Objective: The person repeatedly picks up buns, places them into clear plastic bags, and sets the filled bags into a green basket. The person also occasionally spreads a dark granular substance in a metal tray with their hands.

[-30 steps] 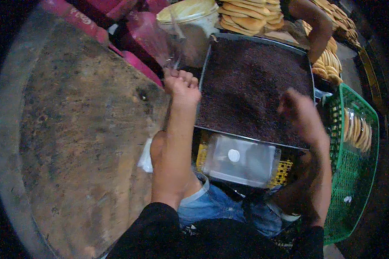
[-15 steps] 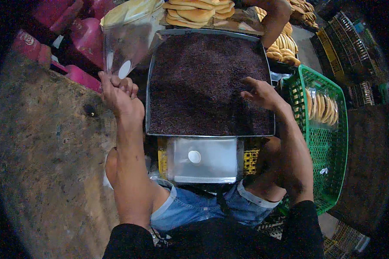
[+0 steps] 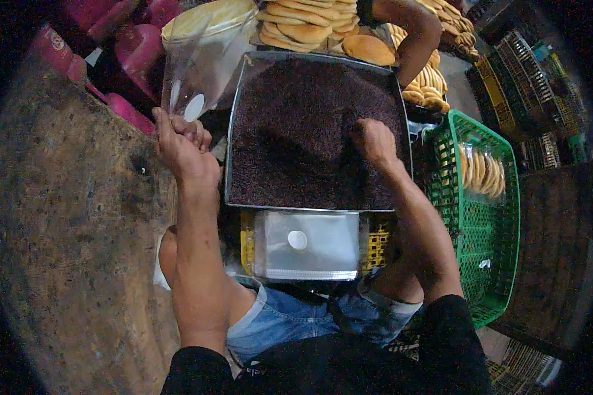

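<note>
Nearest, a flat stack of clear plastic bags with white round stickers (image 3: 306,245) on a yellow crate. Beyond, right hand (image 3: 375,141) sunk in dark grains of a rectangular metal tray (image 3: 234,131), fingers' spread hidden. Left hand (image 3: 184,148) pinching a clear plastic bag (image 3: 201,72), upright, long axis pointing away.

The left hand (image 3: 181,141) is raised at the end of a bare, nearly straight forearm, fingers curled shut and pinching the lower edge of a clear bag (image 3: 201,62). The right hand (image 3: 374,141), well to the right of the bag, lies palm down with fingers bent, seemingly pressed into something, though its fingertips are hard to make out. Dark sleeves cover both upper arms.
</note>
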Motion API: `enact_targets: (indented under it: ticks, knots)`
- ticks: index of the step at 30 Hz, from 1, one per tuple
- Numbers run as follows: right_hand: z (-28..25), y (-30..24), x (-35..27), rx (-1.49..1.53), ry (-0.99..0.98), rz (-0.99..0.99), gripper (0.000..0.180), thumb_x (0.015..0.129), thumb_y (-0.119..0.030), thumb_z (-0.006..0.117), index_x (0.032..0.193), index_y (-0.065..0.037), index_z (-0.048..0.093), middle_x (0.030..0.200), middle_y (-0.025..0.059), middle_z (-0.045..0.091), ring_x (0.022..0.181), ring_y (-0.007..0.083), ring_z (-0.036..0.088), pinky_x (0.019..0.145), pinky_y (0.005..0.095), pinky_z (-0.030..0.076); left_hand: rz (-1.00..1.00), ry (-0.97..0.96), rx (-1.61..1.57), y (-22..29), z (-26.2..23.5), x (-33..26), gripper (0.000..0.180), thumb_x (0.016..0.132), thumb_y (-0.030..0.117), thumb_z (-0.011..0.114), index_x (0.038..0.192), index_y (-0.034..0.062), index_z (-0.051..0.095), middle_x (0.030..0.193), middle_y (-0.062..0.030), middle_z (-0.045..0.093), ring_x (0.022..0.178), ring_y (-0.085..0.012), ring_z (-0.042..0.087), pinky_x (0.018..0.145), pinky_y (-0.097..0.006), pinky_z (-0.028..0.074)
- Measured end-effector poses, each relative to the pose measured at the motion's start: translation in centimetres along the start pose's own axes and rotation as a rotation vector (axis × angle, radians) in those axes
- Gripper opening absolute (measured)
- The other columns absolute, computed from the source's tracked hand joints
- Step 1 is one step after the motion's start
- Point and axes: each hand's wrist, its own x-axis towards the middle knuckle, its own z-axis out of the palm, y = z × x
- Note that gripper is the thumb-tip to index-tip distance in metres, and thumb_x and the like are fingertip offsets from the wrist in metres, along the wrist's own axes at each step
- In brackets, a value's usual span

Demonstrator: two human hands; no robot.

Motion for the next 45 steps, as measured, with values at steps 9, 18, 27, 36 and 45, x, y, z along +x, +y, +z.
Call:
enact_targets:
  ticks: [9,18,27,36,45]
  knots:
    - [-3.7,-6.2,-2.6,0.142,-0.321,0.02,0.024,0.08,-0.014,0.069,0.102,-0.005,0.066,0.108,0.0225,0.066,0.1,0.0426,0.062,0.084,0.0507,0.05,-0.019,-0.041,-0.029,-0.2,-0.6,1.0,0.047,0.101,0.049,0.052,0.07,0.0158,0.039,0.055,0.0035,0.028,0.044,-0.0081,0.026,0.042,-0.025,0.019]
    - [-9.3,-1.9,-2.1,0.254,0.0,0.059,0.023,0.088,-0.023,0.067,0.088,-0.001,0.065,0.087,0.0215,0.068,0.089,0.0414,0.065,0.074,0.0451,0.051,0.0,0.033,0.068,-0.3,-0.5,0.8,0.046,0.1,0.047,0.055,0.071,0.0156,0.039,0.06,0.0033,0.03,0.045,-0.0104,0.029,0.039,-0.026,0.022]
    - [-5.0,5.4,-3.3,0.18,-0.098,0.125,0.031,0.086,-0.028,0.071,0.101,-0.001,0.067,0.095,0.0227,0.069,0.091,0.0405,0.066,0.079,0.0478,0.051,-0.037,-0.093,0.144,-2.6,1.3,-0.1,0.049,0.101,0.041,0.055,0.062,0.0159,0.038,0.058,0.0037,0.034,0.048,-0.0096,0.032,0.043,-0.028,0.025]
    - [0.1,-0.7,-1.5,-0.047,0.017,0.032,0.015,0.087,-0.013,0.057,0.078,-0.007,0.067,0.08,0.0168,0.07,0.082,0.0349,0.071,0.069,0.0471,0.057,0.008,-0.974,1.529,-3.5,1.0,-1.3,0.059,0.082,0.055,0.073,0.069,-0.0017,0.066,0.059,-0.0099,0.057,0.058,-0.0156,0.054,0.057,-0.037,0.043]
    - [-2.9,-2.5,-2.5,0.073,-0.047,0.157,0.029,0.088,-0.029,0.066,0.105,-0.006,0.063,0.1,0.0191,0.069,0.094,0.0395,0.067,0.08,0.0512,0.053,0.098,-0.894,1.492,-2.7,-0.3,-0.1,0.068,0.09,0.062,0.054,0.077,-0.0029,0.068,0.068,-0.0199,0.063,0.069,-0.0347,0.064,0.067,-0.043,0.048]
